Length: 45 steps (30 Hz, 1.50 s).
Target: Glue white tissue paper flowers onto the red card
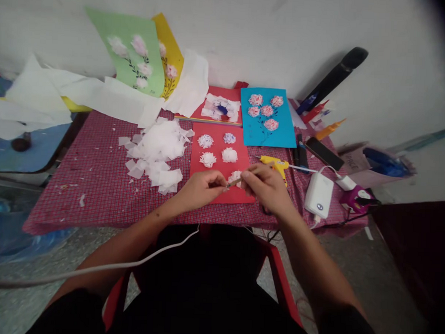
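Observation:
My left hand (202,188) and my right hand (266,188) meet over the near edge of a red paper sheet (221,194). Between them is a small white tissue flower (235,177). My right hand is closed on a thin stick-like tool (240,180) whose tip points at the flower. My left hand pinches the flower from the left. Several finished tissue flowers (217,150) lie on the red sheet further back.
A pile of white tissue squares (158,150) lies left of the red sheet on the checked tablecloth (98,182). A yellow glue gun (277,165), a white power adapter (319,194) and a blue flower card (266,117) sit to the right. Green and yellow cards lean on the wall.

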Each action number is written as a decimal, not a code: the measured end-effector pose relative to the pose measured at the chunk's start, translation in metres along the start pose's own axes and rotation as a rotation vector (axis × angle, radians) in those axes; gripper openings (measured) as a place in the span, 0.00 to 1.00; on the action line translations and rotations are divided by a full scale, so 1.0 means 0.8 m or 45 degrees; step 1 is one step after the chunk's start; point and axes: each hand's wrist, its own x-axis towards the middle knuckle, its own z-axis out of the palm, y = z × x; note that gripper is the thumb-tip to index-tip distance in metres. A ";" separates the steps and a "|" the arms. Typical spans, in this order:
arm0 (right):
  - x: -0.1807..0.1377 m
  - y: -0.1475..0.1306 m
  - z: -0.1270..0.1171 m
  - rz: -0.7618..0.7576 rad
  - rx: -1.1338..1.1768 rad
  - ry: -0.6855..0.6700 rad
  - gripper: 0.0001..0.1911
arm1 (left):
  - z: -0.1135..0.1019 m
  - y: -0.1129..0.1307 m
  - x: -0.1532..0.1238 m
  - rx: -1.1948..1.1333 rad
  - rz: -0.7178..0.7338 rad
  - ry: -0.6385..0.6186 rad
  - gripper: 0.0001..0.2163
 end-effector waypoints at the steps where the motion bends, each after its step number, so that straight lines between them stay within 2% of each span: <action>1: 0.021 -0.007 -0.008 -0.016 -0.077 -0.028 0.17 | 0.000 -0.002 0.012 0.006 0.034 0.015 0.02; 5: 0.087 -0.022 -0.018 0.003 -0.254 -0.151 0.14 | 0.000 -0.014 0.055 -0.009 0.119 0.124 0.06; 10: 0.119 -0.011 -0.008 -0.090 -0.423 -0.172 0.13 | 0.002 -0.024 0.078 0.062 0.097 0.141 0.10; 17: 0.135 0.003 -0.003 -0.078 -0.635 -0.264 0.14 | 0.004 -0.031 0.089 0.353 0.041 0.121 0.04; 22: 0.143 0.005 -0.001 -0.059 -0.733 -0.294 0.15 | 0.003 -0.033 0.094 0.348 -0.008 0.051 0.02; 26: 0.143 0.010 -0.001 -0.049 -0.761 -0.300 0.15 | 0.004 -0.029 0.094 0.333 0.018 0.005 0.03; 33: 0.140 0.018 -0.001 -0.032 -0.766 -0.305 0.13 | 0.005 -0.025 0.092 0.382 -0.017 0.027 0.06; 45: 0.138 0.023 -0.001 0.005 -0.783 -0.315 0.13 | 0.006 -0.031 0.091 0.444 0.017 0.008 0.05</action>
